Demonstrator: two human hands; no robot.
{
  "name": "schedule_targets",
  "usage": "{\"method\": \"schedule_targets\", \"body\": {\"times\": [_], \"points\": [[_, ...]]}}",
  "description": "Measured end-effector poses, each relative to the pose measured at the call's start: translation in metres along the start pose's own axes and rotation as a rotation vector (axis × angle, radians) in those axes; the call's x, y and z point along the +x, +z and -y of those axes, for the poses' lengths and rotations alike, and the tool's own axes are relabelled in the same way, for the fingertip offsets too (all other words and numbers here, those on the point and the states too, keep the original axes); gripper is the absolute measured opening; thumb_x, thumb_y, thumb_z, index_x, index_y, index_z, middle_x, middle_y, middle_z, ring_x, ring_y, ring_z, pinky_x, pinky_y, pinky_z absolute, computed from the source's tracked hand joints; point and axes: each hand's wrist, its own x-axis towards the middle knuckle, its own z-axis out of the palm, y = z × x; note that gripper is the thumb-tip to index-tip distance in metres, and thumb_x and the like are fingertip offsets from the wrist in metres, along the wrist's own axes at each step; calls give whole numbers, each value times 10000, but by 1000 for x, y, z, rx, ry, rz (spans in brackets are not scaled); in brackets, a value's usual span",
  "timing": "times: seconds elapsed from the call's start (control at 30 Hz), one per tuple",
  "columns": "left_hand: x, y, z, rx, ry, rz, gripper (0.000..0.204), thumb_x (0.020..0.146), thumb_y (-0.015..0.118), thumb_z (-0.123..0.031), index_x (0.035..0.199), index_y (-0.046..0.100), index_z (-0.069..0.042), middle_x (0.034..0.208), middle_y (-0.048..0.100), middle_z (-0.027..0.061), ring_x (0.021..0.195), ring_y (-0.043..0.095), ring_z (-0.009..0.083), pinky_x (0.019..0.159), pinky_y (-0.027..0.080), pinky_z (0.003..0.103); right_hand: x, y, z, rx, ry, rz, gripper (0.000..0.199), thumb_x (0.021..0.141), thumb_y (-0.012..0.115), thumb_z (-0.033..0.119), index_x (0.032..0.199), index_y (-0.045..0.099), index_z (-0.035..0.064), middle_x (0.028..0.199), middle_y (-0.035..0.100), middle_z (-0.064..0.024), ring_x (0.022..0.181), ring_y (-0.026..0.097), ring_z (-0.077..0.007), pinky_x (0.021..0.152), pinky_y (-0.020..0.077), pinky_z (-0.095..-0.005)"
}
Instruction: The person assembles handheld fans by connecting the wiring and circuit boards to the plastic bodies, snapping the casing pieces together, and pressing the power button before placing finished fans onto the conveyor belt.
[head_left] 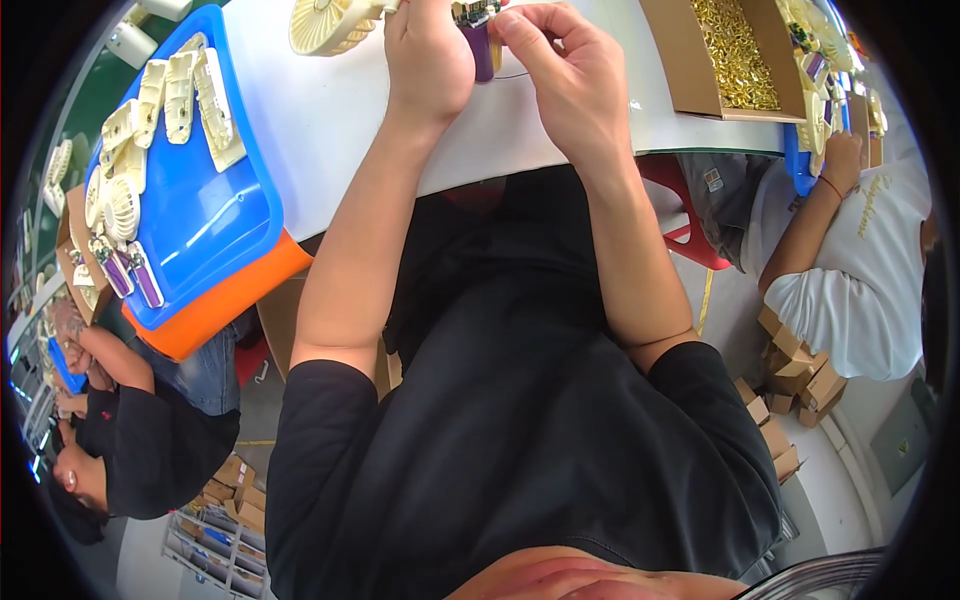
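Note:
At the top edge of the head view, my left hand (430,62) is closed on a cream fan part (335,24) with a round slatted grille; its fingertips are partly cut off. Between my hands is a small green circuit board (474,12) with a purple battery (482,52) hanging below it. My right hand (572,75) pinches with thumb and forefinger at the board's right edge. Whether a thin wire is also in that pinch is too small to tell.
Left of me, a blue tray (215,210) holds several cream fan shells and purple batteries, above an orange bin (215,305). A cardboard box (690,70) of small gold-coloured parts stands on the white table (330,130) at right. Co-workers sit on both sides.

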Motion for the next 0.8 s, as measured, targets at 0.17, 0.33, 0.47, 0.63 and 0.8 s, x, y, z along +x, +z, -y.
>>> {"method": "schedule_targets", "body": {"times": [0.17, 0.33, 0.47, 0.63, 0.8], "points": [[-2, 3, 2, -397, 129, 210, 350, 1121, 327, -352, 1023, 523, -79, 835, 515, -6, 737, 483, 83, 689, 406, 229, -2, 1, 15, -159, 260, -110, 178, 988, 701, 175, 984, 730, 0, 851, 680, 19, 779, 558, -37, 674, 425, -203], [-2, 2, 2, -449, 122, 227, 335, 1120, 328, -344, 1020, 515, -86, 828, 500, -14, 728, 461, 72, 673, 383, 224, -3, 0, 13, -87, 256, -118, 194, 995, 685, 176, 963, 728, -10, 832, 670, 28, 752, 525, -27, 662, 404, -200], [-4, 2, -4, -38, 106, 114, 334, 1122, 336, -352, 1027, 515, -86, 812, 500, -20, 704, 453, 65, 643, 368, 217, -3, 0, 16, -161, 264, -116, 203, 990, 685, 180, 934, 731, -10, 808, 653, 34, 722, 509, -22, 646, 397, -196], [-7, 5, -8, 223, 131, 81, 348, 1126, 353, -373, 1045, 519, -77, 774, 495, -33, 663, 435, 52, 606, 343, 210, -3, 2, 20, -213, 297, -150, 206, 975, 698, 185, 910, 732, -7, 780, 635, 43, 710, 500, -16, 614, 381, -194], [-9, 3, -4, 271, 222, 114, 363, 1127, 361, -380, 1062, 521, -61, 754, 491, -37, 651, 417, 43, 600, 326, 205, -4, 1, 22, -243, 324, -175, 189, 968, 704, 169, 937, 742, -13, 778, 629, 44, 700, 501, -18, 597, 383, -198]]}}
